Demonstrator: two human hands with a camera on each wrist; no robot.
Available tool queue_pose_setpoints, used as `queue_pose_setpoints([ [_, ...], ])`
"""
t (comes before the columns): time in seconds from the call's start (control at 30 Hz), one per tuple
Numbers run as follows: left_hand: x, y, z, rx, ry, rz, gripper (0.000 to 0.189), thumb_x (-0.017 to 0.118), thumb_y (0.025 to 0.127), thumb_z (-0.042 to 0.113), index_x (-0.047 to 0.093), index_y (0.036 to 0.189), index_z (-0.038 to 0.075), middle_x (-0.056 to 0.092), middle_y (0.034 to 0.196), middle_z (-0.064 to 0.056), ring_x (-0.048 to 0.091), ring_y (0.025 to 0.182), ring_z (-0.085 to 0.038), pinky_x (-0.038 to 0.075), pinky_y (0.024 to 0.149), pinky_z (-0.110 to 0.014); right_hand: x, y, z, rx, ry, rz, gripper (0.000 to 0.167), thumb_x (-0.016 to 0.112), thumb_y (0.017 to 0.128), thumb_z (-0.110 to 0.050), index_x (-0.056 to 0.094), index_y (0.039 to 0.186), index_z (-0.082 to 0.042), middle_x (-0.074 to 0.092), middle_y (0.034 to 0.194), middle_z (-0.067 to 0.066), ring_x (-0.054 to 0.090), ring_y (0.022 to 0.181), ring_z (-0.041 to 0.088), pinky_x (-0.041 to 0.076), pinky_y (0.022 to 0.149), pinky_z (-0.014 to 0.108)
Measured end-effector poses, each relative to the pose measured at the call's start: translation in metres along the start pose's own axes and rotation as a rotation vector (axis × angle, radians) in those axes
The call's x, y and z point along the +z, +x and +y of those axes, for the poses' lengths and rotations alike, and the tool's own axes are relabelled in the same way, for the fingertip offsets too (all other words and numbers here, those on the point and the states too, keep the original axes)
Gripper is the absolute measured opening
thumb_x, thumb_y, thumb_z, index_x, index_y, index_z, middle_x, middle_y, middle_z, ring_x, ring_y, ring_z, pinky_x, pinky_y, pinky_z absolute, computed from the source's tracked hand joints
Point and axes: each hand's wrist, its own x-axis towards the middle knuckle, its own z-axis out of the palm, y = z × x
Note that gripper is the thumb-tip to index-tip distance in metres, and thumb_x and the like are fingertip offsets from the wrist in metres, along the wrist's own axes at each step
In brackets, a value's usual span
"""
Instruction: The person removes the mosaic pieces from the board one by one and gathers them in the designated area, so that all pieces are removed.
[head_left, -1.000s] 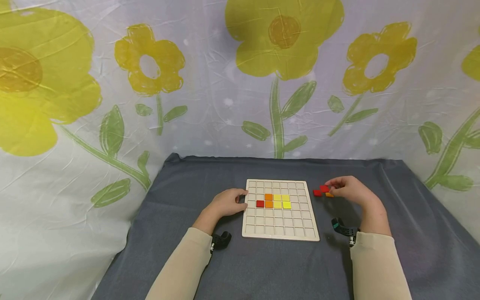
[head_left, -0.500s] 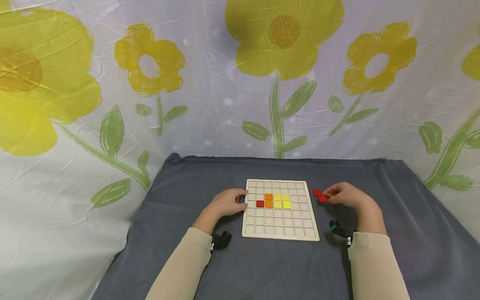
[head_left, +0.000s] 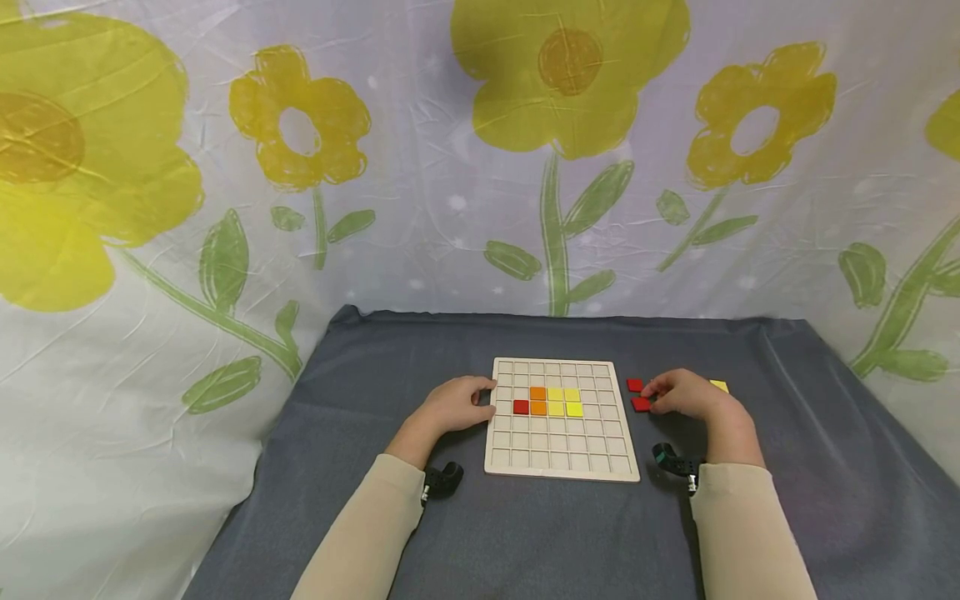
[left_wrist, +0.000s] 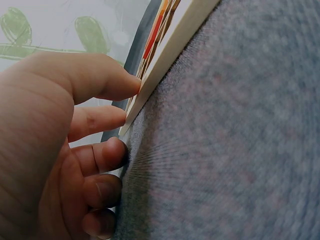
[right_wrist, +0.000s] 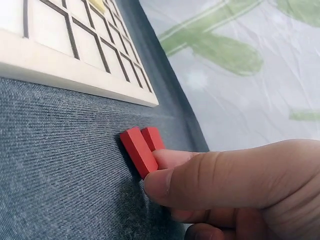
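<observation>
A pale wooden grid board lies on the grey cloth. In its cells sit a dark red tile, orange tiles and yellow tiles. At the board's left edge rests my left hand, its thumb and index fingertip touching the wooden side. Right of the board, my right hand pinches a red square tile between thumb and index finger, low over the cloth. A second red tile lies just beyond it, partly covered by the fingers in the right wrist view.
A yellow tile shows behind my right hand. Grey cloth covers the table. A white curtain with printed yellow flowers hangs behind and at both sides. A black wrist mount sits below each hand.
My right hand has brought the red tile down and toward me, slightly left. The orange tile by it is now out of sight, and a yellow tile shows behind the hand. My left hand stays put.
</observation>
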Motion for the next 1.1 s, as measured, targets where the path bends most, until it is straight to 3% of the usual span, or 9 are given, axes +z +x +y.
queue_pose_setpoints([
  [0.13,-0.001,0.0,0.001,0.006,-0.004,0.001,0.05,0.068,0.094,0.029,0.063,0.143,0.016,0.052,0.071,0.002,0.041,0.061,-0.012,0.032,0.058,-0.03,0.0,0.0,-0.001,-0.004,0.008,0.004,0.026,0.072,0.085,0.002,0.069,0.11,0.009,0.06,0.083,0.005,0.049,0.076,0.02,0.041,0.071,0.035],
  [0.3,-0.001,-0.001,0.001,0.011,-0.007,0.002,0.05,0.069,0.095,0.029,0.063,0.143,0.015,0.051,0.071,0.002,0.041,0.061,-0.012,0.032,0.058,-0.03,-0.005,-0.005,-0.011,0.004,-0.008,0.019,0.032,0.074,0.086,-0.002,0.069,0.116,0.008,0.063,0.09,0.008,0.053,0.085,0.023,0.045,0.076,0.037],
  [0.57,0.0,0.0,0.0,0.004,0.0,0.007,0.051,0.069,0.095,0.03,0.063,0.143,0.016,0.052,0.071,0.002,0.042,0.06,-0.012,0.032,0.057,-0.03,-0.013,-0.013,-0.031,-0.054,-0.01,0.069,0.034,0.07,0.094,-0.011,0.068,0.123,0.006,0.064,0.099,0.01,0.057,0.093,0.027,0.047,0.084,0.046],
  [0.9,0.0,0.0,0.0,0.001,0.004,0.005,0.051,0.069,0.094,0.03,0.063,0.143,0.016,0.052,0.07,0.002,0.042,0.06,-0.012,0.032,0.057,-0.03,-0.013,-0.01,-0.05,-0.088,-0.008,0.143,0.039,0.07,0.097,-0.024,0.068,0.126,0.002,0.059,0.096,0.008,0.056,0.085,0.025,0.046,0.076,0.04],
  [1.1,0.0,0.001,0.0,0.001,0.003,0.006,0.051,0.069,0.094,0.03,0.063,0.143,0.015,0.052,0.07,0.002,0.042,0.06,-0.012,0.032,0.057,-0.03,-0.004,-0.005,-0.063,-0.15,-0.038,0.181,0.033,0.07,0.098,-0.021,0.07,0.125,-0.001,0.06,0.096,0.008,0.05,0.074,0.022,0.043,0.068,0.038],
])
